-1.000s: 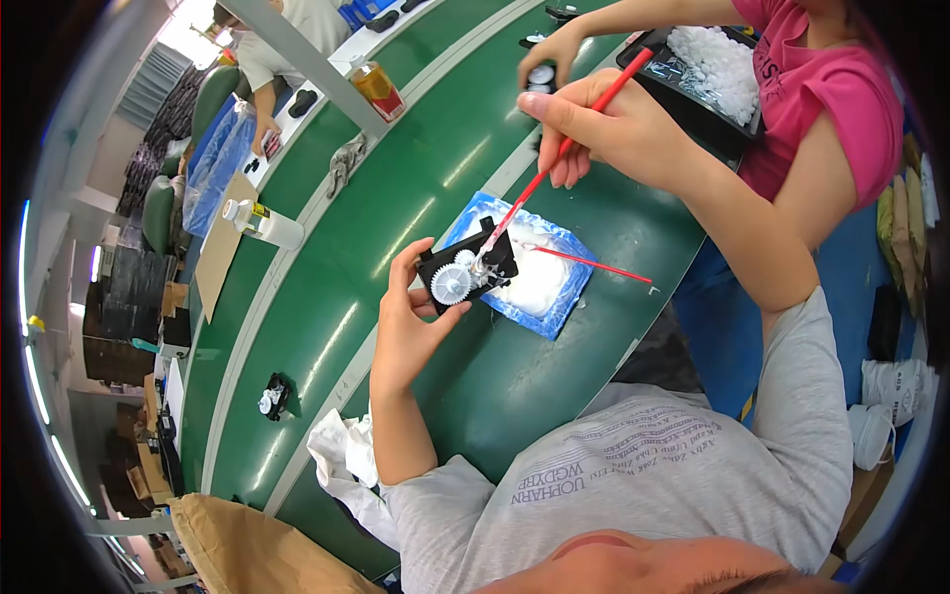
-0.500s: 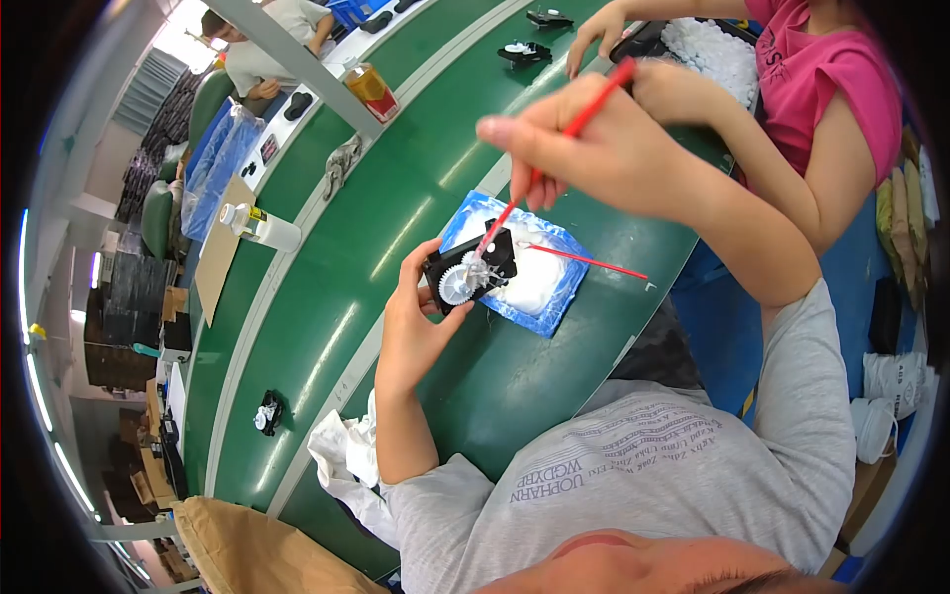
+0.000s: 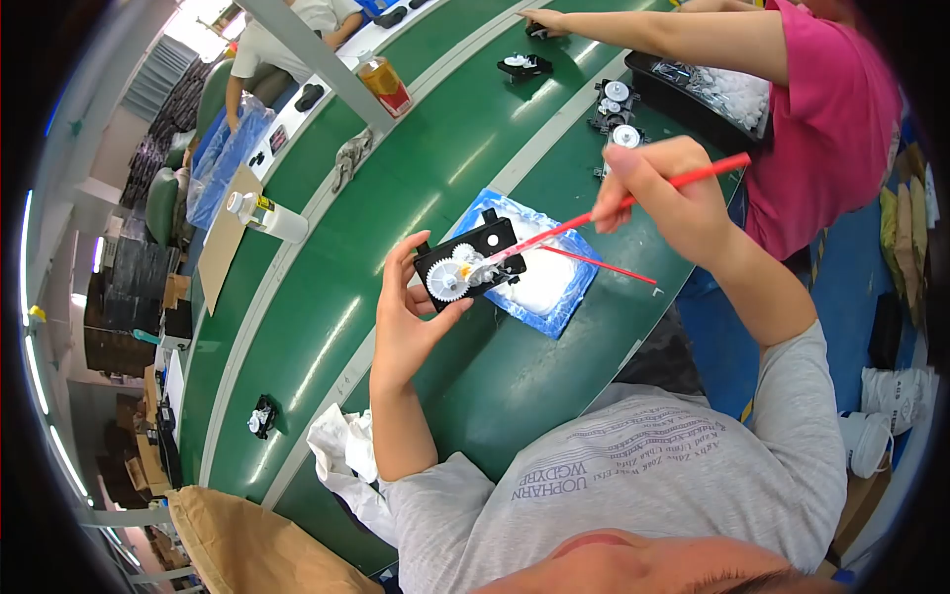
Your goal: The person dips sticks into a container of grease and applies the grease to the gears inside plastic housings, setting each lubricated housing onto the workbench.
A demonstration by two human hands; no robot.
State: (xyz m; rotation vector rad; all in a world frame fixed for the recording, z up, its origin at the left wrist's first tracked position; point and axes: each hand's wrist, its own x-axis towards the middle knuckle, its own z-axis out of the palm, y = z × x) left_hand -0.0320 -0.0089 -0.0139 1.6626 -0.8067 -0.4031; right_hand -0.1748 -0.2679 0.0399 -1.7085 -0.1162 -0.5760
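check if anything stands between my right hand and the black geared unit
Nothing visible blocks it: only the red stick in your right hand spans the gap, its tip at the black geared unit.

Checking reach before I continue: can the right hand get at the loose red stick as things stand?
Probably not yet: the right hand already holds a red-handled tool, though nothing seems to cover the loose red stick.
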